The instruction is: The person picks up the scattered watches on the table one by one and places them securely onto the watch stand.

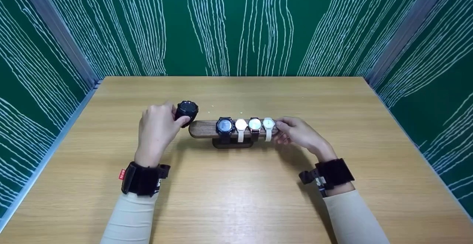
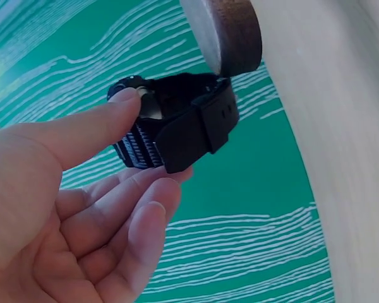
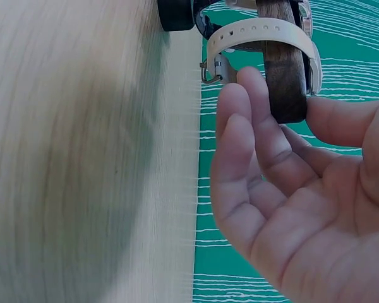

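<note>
A dark wooden watch stand [image 1: 203, 129] sits mid-table, its bar running left to right over a small base. My left hand [image 1: 157, 127] pinches a bulky black wristwatch [image 1: 187, 108] between thumb and fingers, just off the bar's left end. In the left wrist view the black watch [image 2: 192, 129] has its strap closed in a loop, near the bar's end [image 2: 240, 38]. My right hand [image 1: 299, 133] holds the bar's right end [image 3: 286, 88] between thumb and fingers. Right beside those fingers hangs a white-strapped watch [image 1: 268, 124].
Also on the bar are a black watch [image 1: 224, 125], a white-strapped watch [image 1: 241, 125] and a dark-strapped watch [image 1: 255, 125]. Tiny pale specks lie on the wooden table [image 1: 236, 196] behind the stand. Green walls [image 1: 236, 26] with white lines enclose the table's back and sides.
</note>
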Tool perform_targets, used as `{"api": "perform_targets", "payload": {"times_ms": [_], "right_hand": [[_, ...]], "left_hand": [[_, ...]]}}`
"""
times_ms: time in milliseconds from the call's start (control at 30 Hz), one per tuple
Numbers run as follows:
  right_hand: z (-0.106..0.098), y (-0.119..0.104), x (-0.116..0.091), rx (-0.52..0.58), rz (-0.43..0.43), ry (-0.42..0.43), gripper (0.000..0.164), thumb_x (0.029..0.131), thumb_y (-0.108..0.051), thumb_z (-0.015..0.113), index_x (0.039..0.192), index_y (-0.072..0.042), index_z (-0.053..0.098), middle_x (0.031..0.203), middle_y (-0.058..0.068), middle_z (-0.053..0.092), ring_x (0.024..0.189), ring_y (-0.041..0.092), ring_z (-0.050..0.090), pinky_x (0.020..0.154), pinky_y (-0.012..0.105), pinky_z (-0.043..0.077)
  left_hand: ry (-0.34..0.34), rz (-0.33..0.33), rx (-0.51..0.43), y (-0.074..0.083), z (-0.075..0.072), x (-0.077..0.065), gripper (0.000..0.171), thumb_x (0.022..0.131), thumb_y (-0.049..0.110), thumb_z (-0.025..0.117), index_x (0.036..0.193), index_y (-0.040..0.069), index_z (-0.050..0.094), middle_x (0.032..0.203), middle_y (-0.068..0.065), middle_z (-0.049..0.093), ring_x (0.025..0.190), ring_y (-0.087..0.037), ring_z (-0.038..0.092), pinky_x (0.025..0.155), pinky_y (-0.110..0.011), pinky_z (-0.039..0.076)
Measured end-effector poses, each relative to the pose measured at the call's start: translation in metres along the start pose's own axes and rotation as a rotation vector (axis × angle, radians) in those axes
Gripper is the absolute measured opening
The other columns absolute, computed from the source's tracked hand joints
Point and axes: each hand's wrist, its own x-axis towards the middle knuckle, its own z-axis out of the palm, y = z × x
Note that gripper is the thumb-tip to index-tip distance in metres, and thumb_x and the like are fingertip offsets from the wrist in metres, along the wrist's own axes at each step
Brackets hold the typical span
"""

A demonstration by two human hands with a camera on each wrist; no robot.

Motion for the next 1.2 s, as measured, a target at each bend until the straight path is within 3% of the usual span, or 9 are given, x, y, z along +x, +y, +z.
{"api": "perform_targets", "payload": {"times_ms": [300, 500, 667, 900, 1200], "right_hand": [[-0.001, -0.001, -0.001, -0.012, 0.013, -0.003, 0.04, 0.114, -0.02, 0.045, 0.143, 0.006, 0.055, 0.102, 0.016, 0.071, 0.086, 0.022, 0.069, 0.086, 0.039, 0.061], [-0.001, -0.001, 0.0, -0.033, 0.018, 0.002, 0.041, 0.115, -0.021, 0.045, 0.145, 0.005, 0.055, 0.102, 0.015, 0.072, 0.087, 0.022, 0.069, 0.087, 0.04, 0.061], [-0.001, -0.001, 0.0, -0.047, 0.012, 0.002, 0.042, 0.115, -0.022, 0.045, 0.146, 0.005, 0.054, 0.103, 0.016, 0.072, 0.088, 0.023, 0.069, 0.088, 0.041, 0.061], [-0.001, 0.001, 0.0, -0.085, -0.015, 0.011, 0.039, 0.115, -0.024, 0.045, 0.138, 0.003, 0.06, 0.1, 0.017, 0.074, 0.089, 0.031, 0.071, 0.081, 0.04, 0.06], [-0.002, 0.001, -0.001, -0.093, -0.019, 0.009, 0.039, 0.115, -0.024, 0.045, 0.138, 0.003, 0.06, 0.102, 0.018, 0.075, 0.088, 0.03, 0.071, 0.082, 0.04, 0.06]], "left_hand": [[-0.062, 0.001, 0.03, 0.0, 0.004, -0.002, 0.038, 0.088, 0.03, 0.089, 0.085, 0.0, 0.065, 0.081, -0.016, 0.071, 0.083, -0.04, 0.069, 0.073, -0.053, 0.057], [-0.139, -0.006, 0.05, 0.002, 0.007, -0.002, 0.039, 0.088, 0.031, 0.089, 0.088, -0.002, 0.069, 0.087, -0.018, 0.073, 0.086, -0.037, 0.07, 0.081, -0.051, 0.06], [-0.164, -0.008, 0.069, 0.004, 0.009, -0.003, 0.042, 0.088, 0.034, 0.089, 0.092, -0.004, 0.071, 0.089, -0.019, 0.074, 0.087, -0.037, 0.07, 0.083, -0.051, 0.059], [-0.192, -0.022, 0.078, 0.006, 0.013, -0.005, 0.047, 0.087, 0.038, 0.088, 0.094, -0.006, 0.073, 0.088, -0.017, 0.073, 0.083, -0.034, 0.068, 0.077, -0.049, 0.058], [-0.28, -0.087, 0.079, 0.011, 0.016, -0.009, 0.052, 0.086, 0.044, 0.089, 0.094, -0.005, 0.073, 0.088, -0.015, 0.07, 0.078, -0.03, 0.064, 0.07, -0.044, 0.057]]}}
